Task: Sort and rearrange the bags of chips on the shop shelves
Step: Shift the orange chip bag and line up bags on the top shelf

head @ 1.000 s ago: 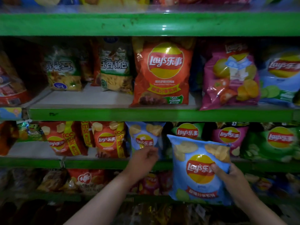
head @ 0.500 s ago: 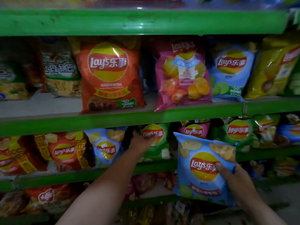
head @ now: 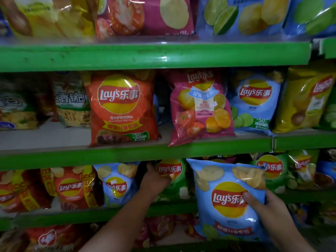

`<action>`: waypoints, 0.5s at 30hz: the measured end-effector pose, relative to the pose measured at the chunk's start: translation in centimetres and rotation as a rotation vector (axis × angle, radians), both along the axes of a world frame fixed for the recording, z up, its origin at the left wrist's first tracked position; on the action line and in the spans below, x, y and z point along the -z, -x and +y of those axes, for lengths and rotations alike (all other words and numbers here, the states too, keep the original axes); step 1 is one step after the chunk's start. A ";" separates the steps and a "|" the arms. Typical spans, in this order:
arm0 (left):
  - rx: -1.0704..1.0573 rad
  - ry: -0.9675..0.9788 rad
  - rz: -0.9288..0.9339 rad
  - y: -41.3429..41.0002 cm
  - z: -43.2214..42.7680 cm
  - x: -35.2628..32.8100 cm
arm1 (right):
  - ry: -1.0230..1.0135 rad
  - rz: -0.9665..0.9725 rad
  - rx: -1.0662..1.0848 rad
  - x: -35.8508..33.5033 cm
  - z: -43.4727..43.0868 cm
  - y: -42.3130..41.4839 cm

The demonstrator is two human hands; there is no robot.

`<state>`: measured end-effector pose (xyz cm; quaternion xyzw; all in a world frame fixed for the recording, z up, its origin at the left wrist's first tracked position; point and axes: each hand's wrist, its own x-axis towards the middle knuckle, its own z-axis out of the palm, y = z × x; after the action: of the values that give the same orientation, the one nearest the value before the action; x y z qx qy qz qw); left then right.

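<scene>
The green shelf rack [head: 109, 155] fills the view, and its middle ledge runs just above the fingers of both hands. On that ledge, above and a little left of the left hand's fingers, a big orange bag [head: 121, 108] stands upright. A pink bag [head: 200, 108] leans beside it, up between the two hands. Lower down, the large light-blue bag [head: 225, 220] is held clear in front of the lower ledge [head: 91, 215]. The right hand [head: 271, 211] clasps its right edge. The thumb [head: 250, 196] presses on the front, over the end of the logo, and the other fingers are tucked behind the bag out of sight, so the grip closes narrowly on the packet. To the left of that thumb, the green bag [head: 172, 168] stands on the lower shelf among its neighbours. The left hand [head: 154, 179] takes it by its left side. The fingers [head: 164, 178] are curled over the front, just under the logo, and the thumb points up along the edge. Just left of these fingers stands a smaller blue bag [head: 118, 184], upright on the same shelf and untouched.
</scene>
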<state>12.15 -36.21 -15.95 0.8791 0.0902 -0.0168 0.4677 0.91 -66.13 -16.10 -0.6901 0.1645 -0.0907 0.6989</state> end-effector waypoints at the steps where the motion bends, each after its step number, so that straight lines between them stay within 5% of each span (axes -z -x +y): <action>1: 0.046 -0.077 0.001 0.7 0.3 -1.0 | 0.002 -0.025 -0.018 -0.7 0.1 0.0; 5: 0.194 -0.361 -0.251 4.7 1.8 -6.5 | 0.031 -0.113 -0.099 -3.9 0.5 0.3; 11: -0.352 -0.298 -1.003 5.5 7.8 -14.9 | -0.110 -0.210 -0.132 -8.1 2.5 0.5; 15: -0.358 -0.095 -0.711 1.8 11.5 -17.8 | -0.167 -0.281 -0.146 -11.3 5.3 0.5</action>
<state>10.31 -24.69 1.84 0.8210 0.0750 0.3746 0.4242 0.43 -60.84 -4.77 -0.6204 0.0214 -0.1213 0.7745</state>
